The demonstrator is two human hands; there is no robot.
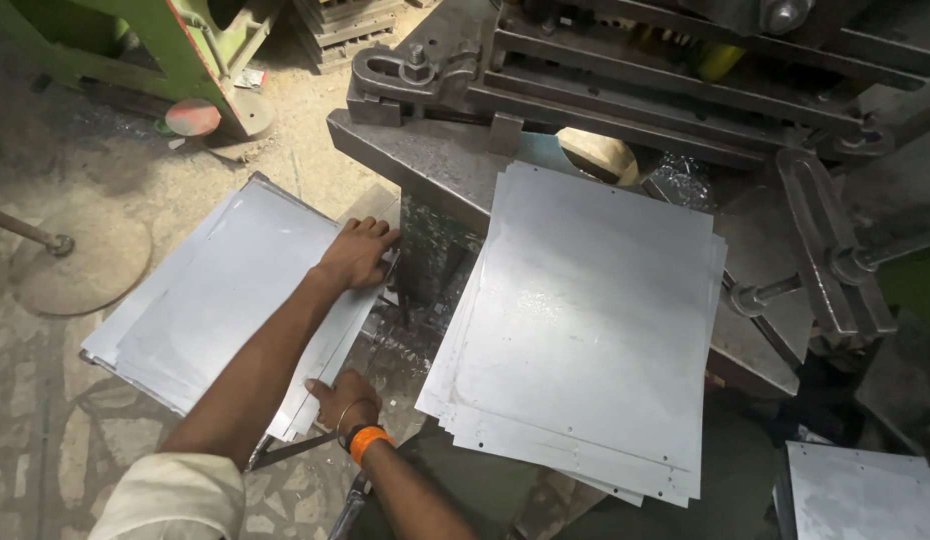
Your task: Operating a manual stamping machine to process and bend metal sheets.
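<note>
Sheets of grey metal lie in a low stack (200,300) at the left, resting on a stand just above the workshop floor (45,400), and both of our hands are on that stack. Our left hand (357,255) lies flat, fingers together, on the top sheet near the stack's far right corner, close against the side of the press base. Our right hand (342,397) sits at the near right corner, fingers curled onto the sheets' edge; whether it pinches a sheet or only presses on it we cannot tell. An orange band (367,441) and a thin bangle circle that wrist, and a pale sleeve (170,495) covers the left upper arm.

Further left on the floor we see a round flat base with a rod (65,255), and beyond it a green machine frame (165,50).

Moving right, a second, thicker stack of metal sheets (585,320) lies on the steel bed of the press (435,160), its near edge overhanging the bed. Small holes dot the sheets' edges. Behind it stand the dark clamps and bars of the press (685,90). At the lower right corner, another sheet (860,495) lies apart from the rest.
</note>
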